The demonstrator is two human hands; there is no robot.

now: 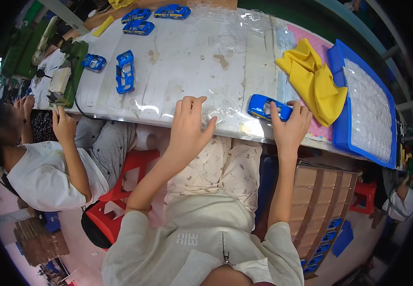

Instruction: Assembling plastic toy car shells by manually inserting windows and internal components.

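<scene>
1. The right hand point(290, 126) rests at the near edge of the tabletop point(192, 62), fingers curled over a blue toy car body point(268, 107) and gripping it from its right end.
2. The car body lies flat on the tabletop, pointing left, its left end free of the fingers.
3. The left hand point(189, 126) lies well to the left of the car, palm down with fingers spread, pressing on a clear plastic sheet point(216, 114); it holds nothing else.
4. The clear sheet lies between the two hands and reaches close to the car's left end.
5. Just right of the right hand lies a crumpled yellow cloth point(313, 78), and beyond it a blue tray point(337, 128) carrying a clear blister sheet.
6. Farther left on the tabletop lies a blue car shell point(125, 71) with a smaller blue piece point(94, 62) beside it.
7. Three more blue cars point(154, 16) sit at the far edge.
8. At the left, another person's hand point(63, 125) works at a green fixture point(70, 71).
</scene>
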